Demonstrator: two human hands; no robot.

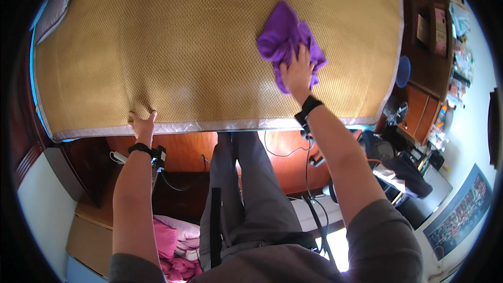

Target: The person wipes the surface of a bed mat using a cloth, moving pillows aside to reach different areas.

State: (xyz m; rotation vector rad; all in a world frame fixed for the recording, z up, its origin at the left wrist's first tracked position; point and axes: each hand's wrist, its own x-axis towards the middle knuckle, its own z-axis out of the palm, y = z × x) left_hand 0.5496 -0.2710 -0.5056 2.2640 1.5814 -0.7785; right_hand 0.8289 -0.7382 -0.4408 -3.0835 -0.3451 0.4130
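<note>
A tan woven sleeping mat (188, 47) with a pale patterned fabric border (220, 125) covers the bed before me. My left hand (142, 125) grips its near edge at the left, thumb and finger spread on top; the mat creases above them. The other fingers are partly hidden. Right of the middle, a crumpled purple cloth (281, 35) lies on the mat. My right hand (299, 71) rests on that cloth, palm down, with the cloth bunched under and around the fingers. Both wrists wear black straps.
At the far left lies a grey pillow (55, 13). A brown wooden cabinet (420, 106) stands to the right, near a blue round bin (403, 71) and a small fan (401, 113). Black cables (308, 165) hang by my legs. Pink bedding (177, 243) is behind at lower left.
</note>
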